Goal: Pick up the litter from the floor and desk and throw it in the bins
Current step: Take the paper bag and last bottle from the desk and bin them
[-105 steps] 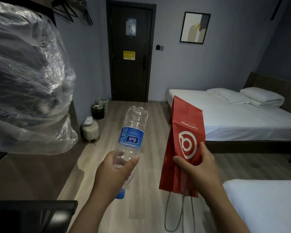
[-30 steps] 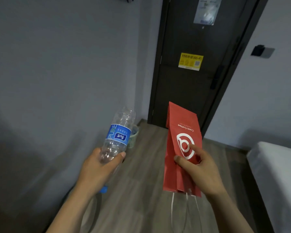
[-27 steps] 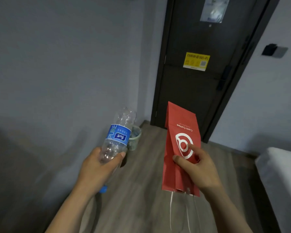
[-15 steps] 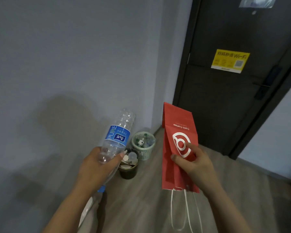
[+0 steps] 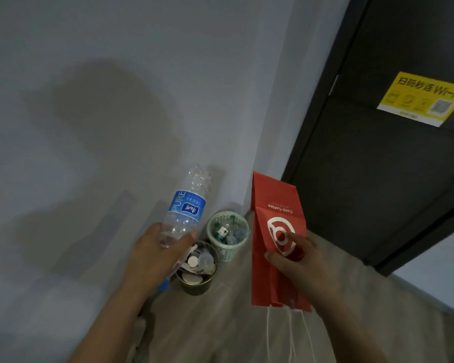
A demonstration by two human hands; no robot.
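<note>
Below, dark bin [image 5: 197, 287] beside green bin [image 5: 228, 254], both by wall [image 5: 89, 121], bottle [image 5: 188, 205], bag [image 5: 274, 195] above.

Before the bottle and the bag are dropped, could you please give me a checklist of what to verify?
1. The left hand grips the plastic bottle: ok.
2. The right hand holds the red paper bag: ok.
3. Both the green basket and the dark bin in view on the floor: ok.
4. Room left in the dark bin: not ok, litter lies near its rim.
5. Room left in the green basket: cannot tell; bottles already inside.
</note>
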